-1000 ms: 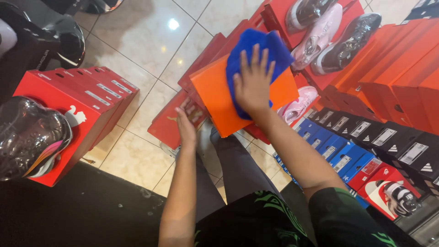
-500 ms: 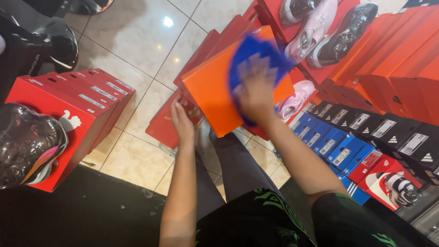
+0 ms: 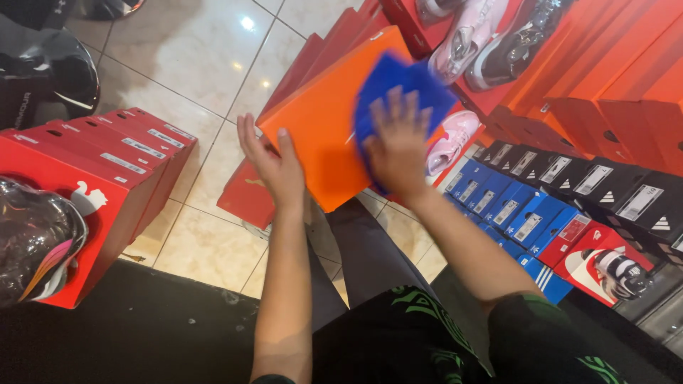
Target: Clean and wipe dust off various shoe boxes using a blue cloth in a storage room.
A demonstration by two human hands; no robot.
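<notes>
The right hand point(image 3: 398, 146) lies flat, fingers spread, pressing a blue cloth point(image 3: 395, 89) against the top of an orange shoebox point(image 3: 324, 135). The left hand point(image 3: 274, 167) is open, its palm and fingers braced against the shoebox's left edge, holding it tilted above the tiled floor point(image 3: 206, 71).

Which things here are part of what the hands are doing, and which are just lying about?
In use:
orange box, steadied by the left hand
blue cloth, pressed on the box by the right hand

Lying about:
red boxes on the floor
blue boxes
black boxes
pink shoe
dark shoe
</notes>
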